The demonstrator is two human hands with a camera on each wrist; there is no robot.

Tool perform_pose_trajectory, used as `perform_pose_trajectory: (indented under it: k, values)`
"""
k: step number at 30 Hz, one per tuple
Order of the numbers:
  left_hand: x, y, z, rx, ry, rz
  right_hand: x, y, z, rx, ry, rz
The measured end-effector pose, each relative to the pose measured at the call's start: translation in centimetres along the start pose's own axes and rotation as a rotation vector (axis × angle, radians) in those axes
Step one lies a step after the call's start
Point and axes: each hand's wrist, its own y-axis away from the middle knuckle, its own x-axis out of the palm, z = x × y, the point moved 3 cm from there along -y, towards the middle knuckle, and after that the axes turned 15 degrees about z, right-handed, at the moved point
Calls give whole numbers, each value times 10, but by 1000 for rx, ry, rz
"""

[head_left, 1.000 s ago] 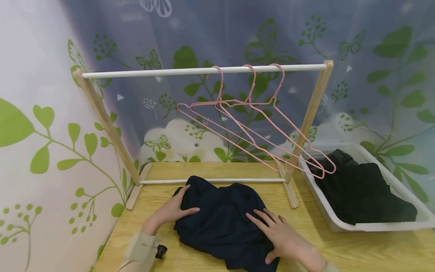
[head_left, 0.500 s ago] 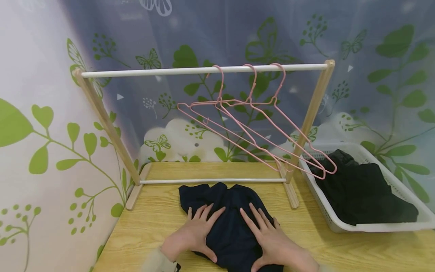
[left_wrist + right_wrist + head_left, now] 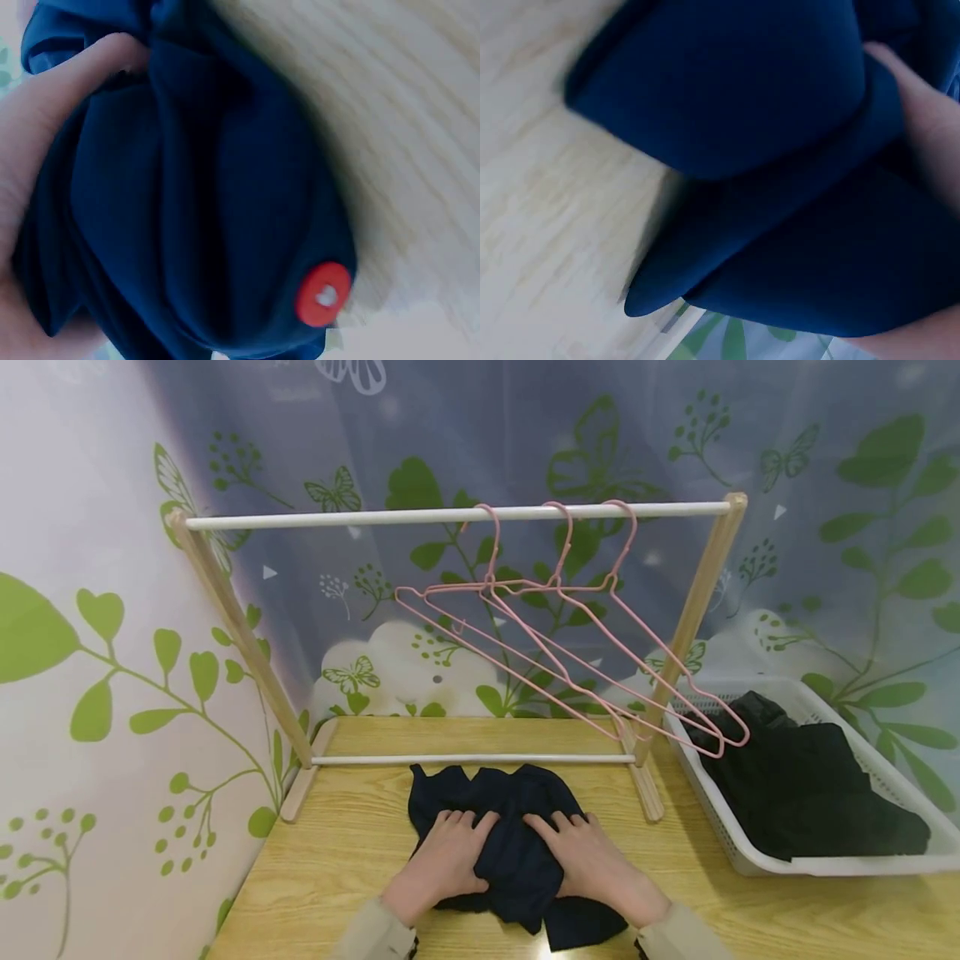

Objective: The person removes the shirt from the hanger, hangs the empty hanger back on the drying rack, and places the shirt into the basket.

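Note:
A crumpled dark navy garment point(image 3: 517, 860) lies on the wooden table in the head view, its kind hard to tell in the folds. My left hand point(image 3: 448, 858) grips its left side, fingers on top and thumb inward. The right hand point(image 3: 588, 858) holds the other side in the same way. In the left wrist view, the left thumb point(image 3: 97, 67) sinks into bunched cloth, and a red button with a white heart point(image 3: 324, 294) sits on the fabric. Loose folds point(image 3: 780, 172) hang beside the right thumb point(image 3: 922, 112) in the right wrist view.
Behind the garment stands a small wooden rack point(image 3: 686, 618) with a white top rail point(image 3: 322, 518). Pink hangers point(image 3: 558, 581) hang on it. To the right, a white plastic basket point(image 3: 757, 860) contains dark clothes point(image 3: 810, 785). A patterned curtain backs the table point(image 3: 352, 827).
The left hand has moved right from the garment's far left edge, and both hands are now closer together. Spread fingers have curled into the cloth, which is bunched narrower with its near edge lifted.

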Motion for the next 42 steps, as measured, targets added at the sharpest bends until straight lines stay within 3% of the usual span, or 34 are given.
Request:
perform_pose_trajectory:
  k: [9,14,17,20,28,34,42]
  values:
    - [-8,-20,-4,-33,-92,-178,-1,-11,-12,96,82,-93]
    - [-17,-25,-7,-59,-59,-196,-6,-6,-20,172,121,-147]
    - [-28,-21,-16,-65,-38,-200,-14,9,-22,187,132,-241]
    - [-42,-14,-29,-55,-41,-244,-25,29,-23,197,160,-360]
    - [-81,-6,-60,21,-40,-486,-59,88,-31,161,227,-664]
    - [-101,-18,-81,71,-2,-605,-73,116,-50,160,233,-795]
    - [-109,-45,-120,97,22,-647,-72,147,-76,250,217,-894]
